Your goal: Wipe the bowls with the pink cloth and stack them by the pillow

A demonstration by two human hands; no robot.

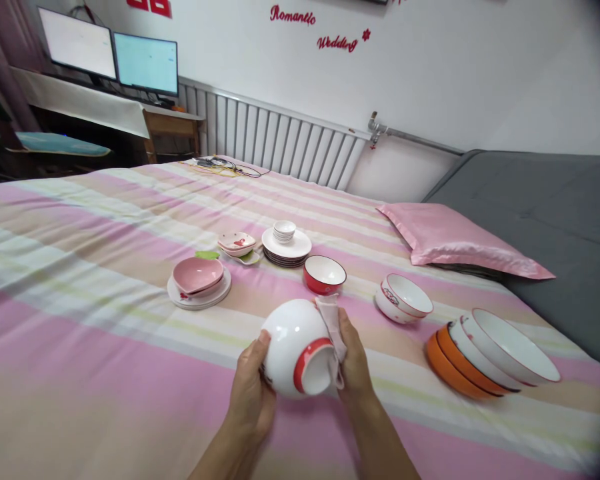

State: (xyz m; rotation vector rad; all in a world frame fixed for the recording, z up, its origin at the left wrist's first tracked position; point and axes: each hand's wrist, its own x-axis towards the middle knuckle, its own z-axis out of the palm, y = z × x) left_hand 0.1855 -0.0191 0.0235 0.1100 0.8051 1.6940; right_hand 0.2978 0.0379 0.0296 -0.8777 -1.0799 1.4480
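Note:
A white bowl (293, 337) with a red foot ring is tipped on its side above the bed, its base turned toward me and to the right. My left hand (253, 380) grips it from the left, thumb on the outer wall. In my right hand (353, 357) is a pale pink cloth (333, 327), pressed against the bowl's right side. Most of the right fingers are hidden behind the cloth and bowl. Just beyond the held bowl stands a red bowl (323, 285) with a white inside, upright on the sheet.
A striped sheet (105, 320) covers the bed. Farther left are pink dishes (199, 275) on white plates and leaf-trimmed dishes (237, 242). Small cups (284, 231) top a plate stack (295, 248). To the right sit a white bowl (403, 300), stacked large bowls (480, 360) and a pillow (460, 240).

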